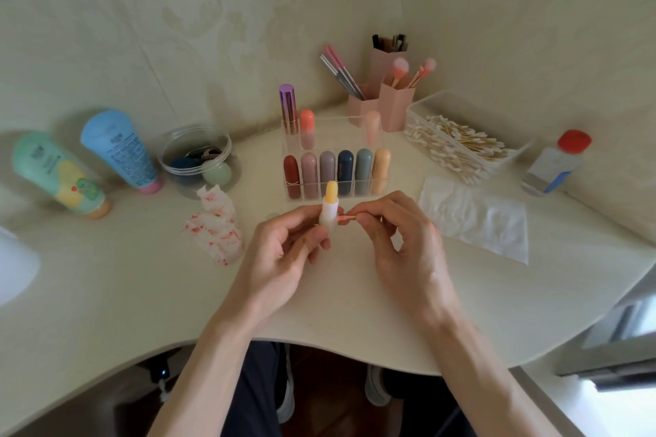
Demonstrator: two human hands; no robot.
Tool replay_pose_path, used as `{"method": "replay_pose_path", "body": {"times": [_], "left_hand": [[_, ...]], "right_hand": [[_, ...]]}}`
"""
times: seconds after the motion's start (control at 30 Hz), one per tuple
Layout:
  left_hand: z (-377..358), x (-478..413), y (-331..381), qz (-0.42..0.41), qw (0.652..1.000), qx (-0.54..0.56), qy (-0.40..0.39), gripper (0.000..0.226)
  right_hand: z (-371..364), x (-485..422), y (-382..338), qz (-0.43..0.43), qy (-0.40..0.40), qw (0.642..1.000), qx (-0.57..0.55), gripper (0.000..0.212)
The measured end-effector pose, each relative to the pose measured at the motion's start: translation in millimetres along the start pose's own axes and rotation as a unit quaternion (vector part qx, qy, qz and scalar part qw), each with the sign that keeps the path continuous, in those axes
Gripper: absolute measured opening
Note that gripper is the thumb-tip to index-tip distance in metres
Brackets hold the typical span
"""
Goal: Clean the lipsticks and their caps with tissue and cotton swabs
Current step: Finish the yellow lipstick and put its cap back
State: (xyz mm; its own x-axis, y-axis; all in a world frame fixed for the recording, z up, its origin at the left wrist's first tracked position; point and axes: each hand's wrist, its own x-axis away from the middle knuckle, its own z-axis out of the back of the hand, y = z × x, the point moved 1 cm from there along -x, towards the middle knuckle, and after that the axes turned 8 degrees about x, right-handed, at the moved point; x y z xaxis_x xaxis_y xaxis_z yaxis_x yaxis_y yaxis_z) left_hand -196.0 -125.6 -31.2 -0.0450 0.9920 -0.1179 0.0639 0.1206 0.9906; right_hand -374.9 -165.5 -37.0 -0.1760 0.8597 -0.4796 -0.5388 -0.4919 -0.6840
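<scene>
My left hand (289, 241) grips an uncapped lipstick (329, 207) upright, its orange-yellow stick out of a white tube. My right hand (397, 227) pinches a cotton swab (346, 218) whose stained tip touches the side of the tube. Behind them a clear organiser (385, 176) holds several capped lipsticks in red, mauve, grey, navy, teal and peach. A flat white tissue (490, 223) lies to the right. A crumpled, red-stained tissue (216, 227) lies to the left. A clear tray (419, 108) full of cotton swabs stands at the back right.
Two lotion tubes (120, 149) lie at the left beside a clear round tub (167, 160) of sponges. Pink brush holders (395, 106) stand behind the organiser. A red-capped bottle (557, 161) is at the far right. The table's curved front edge (319, 348) runs below my forearms.
</scene>
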Motion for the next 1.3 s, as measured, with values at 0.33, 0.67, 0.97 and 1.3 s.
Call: {"method": "replay_pose_path", "body": {"times": [0.33, 0.67, 0.97, 1.3], "left_hand": [[1, 0, -3, 0.017, 1.000, -0.004, 0.006, 0.025], [-2, 0, 1, 0.015, 1.000, 0.004, 0.025, 0.022], [-2, 1, 3, 0.015, 1.000, -0.005, 0.022, 0.023], [-38, -14, 9, 0.021, 0.999, -0.040, 0.004, 0.020]], "right_hand": [[-2, 0, 1, 0.018, 0.022, 0.999, 0.039, 0.016], [-1, 2, -1, 0.028, 0.015, 0.999, 0.001, 0.015], [3, -2, 12, -0.082, 0.069, 0.990, 0.094, 0.012], [61, -3, 53, -0.169, 0.097, 0.940, 0.279, 0.010]]}}
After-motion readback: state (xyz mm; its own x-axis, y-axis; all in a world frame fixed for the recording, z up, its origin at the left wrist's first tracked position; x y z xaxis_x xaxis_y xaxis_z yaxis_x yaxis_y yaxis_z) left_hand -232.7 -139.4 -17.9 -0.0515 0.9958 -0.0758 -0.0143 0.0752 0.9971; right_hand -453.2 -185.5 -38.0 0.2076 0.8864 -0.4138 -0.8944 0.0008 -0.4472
